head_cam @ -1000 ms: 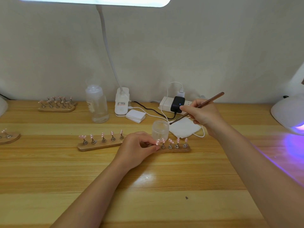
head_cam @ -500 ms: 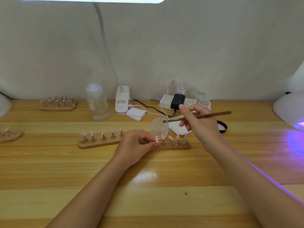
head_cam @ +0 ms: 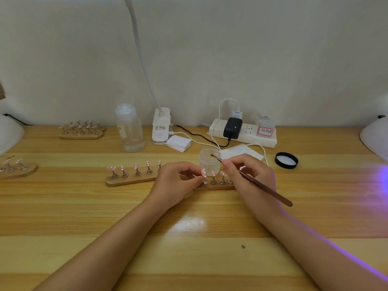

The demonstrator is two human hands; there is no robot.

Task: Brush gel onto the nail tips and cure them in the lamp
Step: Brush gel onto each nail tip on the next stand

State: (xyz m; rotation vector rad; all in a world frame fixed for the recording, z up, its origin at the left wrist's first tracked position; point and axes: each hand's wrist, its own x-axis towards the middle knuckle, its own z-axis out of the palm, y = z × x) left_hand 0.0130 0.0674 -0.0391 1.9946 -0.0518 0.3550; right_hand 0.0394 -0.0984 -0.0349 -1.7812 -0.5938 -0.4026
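Head view: nearest, the right hand (head_cam: 249,179) pinches a slim dark wooden brush (head_cam: 258,183), bristles dipped in the frosted round gel jar (head_cam: 209,162) just beyond its fingertips; the left hand (head_cam: 178,181) pinches one pink nail tip (head_cam: 204,172) on its metal peg over the long wooden holder (head_cam: 130,179). An overloaded brush could, I judge, drip gel onto the glossy table (head_cam: 189,259), or the light jar tip; farther right glows the white curing lamp (head_cam: 375,137).
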